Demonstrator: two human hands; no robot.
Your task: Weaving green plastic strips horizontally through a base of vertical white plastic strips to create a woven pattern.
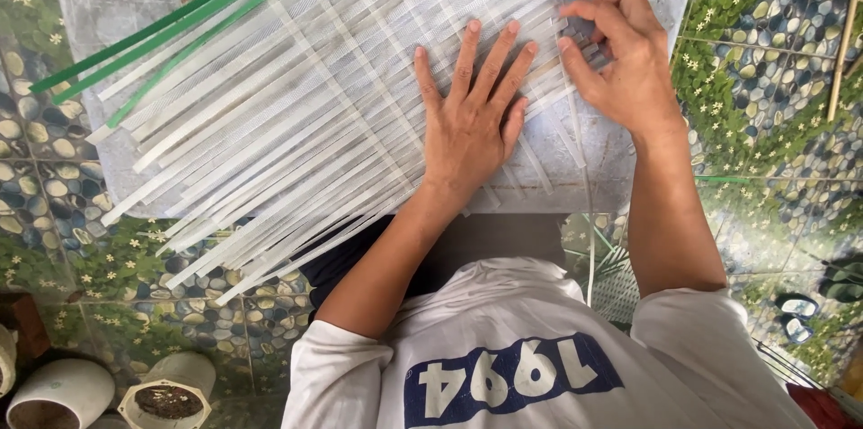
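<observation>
My left hand [470, 119] lies flat, fingers spread, pinning the white woven strips [297, 114] mid-frame; my right hand [620, 56] pinches a strip end (upper right). Next it probably needs snugging tight.

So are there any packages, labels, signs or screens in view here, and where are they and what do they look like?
Printed patch on the white shirt: bottom centre, below the arms; a dark blue band with large white characters, seen upside down.
No packages, signs or screens show anywhere else.
</observation>
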